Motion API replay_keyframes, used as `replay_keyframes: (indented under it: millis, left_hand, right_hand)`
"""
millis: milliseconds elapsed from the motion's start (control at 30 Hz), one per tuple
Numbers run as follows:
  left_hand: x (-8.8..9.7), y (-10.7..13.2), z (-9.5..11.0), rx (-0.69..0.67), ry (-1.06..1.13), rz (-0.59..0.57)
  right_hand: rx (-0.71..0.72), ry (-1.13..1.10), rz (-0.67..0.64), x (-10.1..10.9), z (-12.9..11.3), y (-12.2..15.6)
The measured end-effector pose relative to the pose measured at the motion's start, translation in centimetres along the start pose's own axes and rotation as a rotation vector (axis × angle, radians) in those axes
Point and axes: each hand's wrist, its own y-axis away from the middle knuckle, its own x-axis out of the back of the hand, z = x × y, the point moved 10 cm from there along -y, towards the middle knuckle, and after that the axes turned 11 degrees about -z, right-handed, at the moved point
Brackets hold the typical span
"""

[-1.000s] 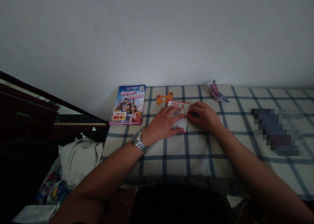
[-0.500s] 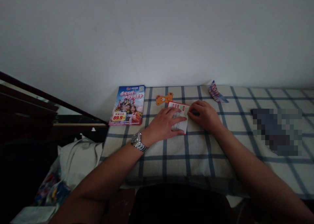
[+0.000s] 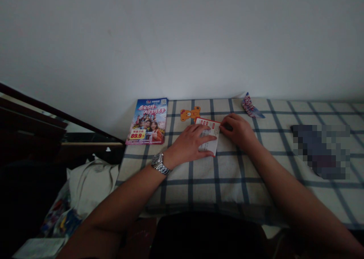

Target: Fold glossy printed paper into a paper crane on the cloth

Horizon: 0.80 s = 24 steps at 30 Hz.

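Observation:
A white paper card with a red border and red print [image 3: 212, 127] lies on the checked cloth [image 3: 227, 187]. My left hand [image 3: 192, 143], with a steel wristwatch [image 3: 160, 163] on its wrist, rests flat over the card's left half and covers part of it. My right hand [image 3: 237, 132] is curled, its fingertips at the card's upper right edge. An orange teddy-bear cutout [image 3: 190, 114] lies just beyond the card, close to my left hand's fingers.
A colourful brochure marked 89.9 [image 3: 147, 121] lies at the cloth's far left corner, and a small folded printed paper [image 3: 250, 107] sits against the white wall [image 3: 182, 35]. A pixelated object [image 3: 320, 151] lies to the right. A pale pillow [image 3: 91, 187] sits below the cloth's left edge.
My right hand's fingertips have shifted up along the card's right edge. The card has turned slightly, and my left hand has barely moved.

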Motion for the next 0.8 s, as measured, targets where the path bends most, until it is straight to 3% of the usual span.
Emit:
replay_keyframes:
  millis: [467,633,800]
  left_hand:
    - [0.1,0.0,0.2,-0.003,0.006,-0.007]
    - [0.0,0.0,0.1,0.01,-0.008,0.0]
    - [0.0,0.0,-0.3,0.041,-0.001,0.013]
  right_hand:
    - [-0.153,0.01,0.12,0.7,1.4,-0.4]
    - [-0.112,0.029,0.117,0.8,1.0,-0.2]
    - [0.005,-0.017,0.03,0.2,-0.3,0.0]
